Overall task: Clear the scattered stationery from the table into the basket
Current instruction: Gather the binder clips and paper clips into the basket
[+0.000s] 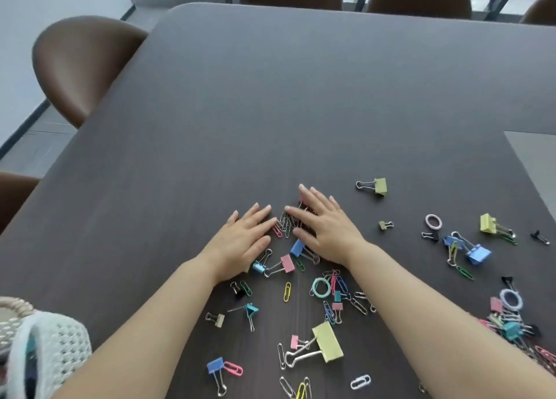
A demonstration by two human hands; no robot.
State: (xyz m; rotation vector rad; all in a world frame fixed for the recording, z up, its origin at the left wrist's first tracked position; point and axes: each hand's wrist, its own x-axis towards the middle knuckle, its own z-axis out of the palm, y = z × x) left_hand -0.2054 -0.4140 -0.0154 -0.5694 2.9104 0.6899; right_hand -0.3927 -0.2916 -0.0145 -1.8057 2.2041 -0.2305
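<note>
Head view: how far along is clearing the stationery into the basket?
Looks early. Contents of the basket are unclear. In hand: the left hand and right hand lie flat, corralling a paper clip pile between them. Left: most of it, including the large yellow binder clip, blue binder clip and right-edge heap.

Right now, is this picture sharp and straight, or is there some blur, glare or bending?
Head view: the wide lens bends the table edges and stretches the basket at lower left; soft light, faint shadows under the left hand and right hand; no strong glare; the paper clips between the hands look soft.
</note>
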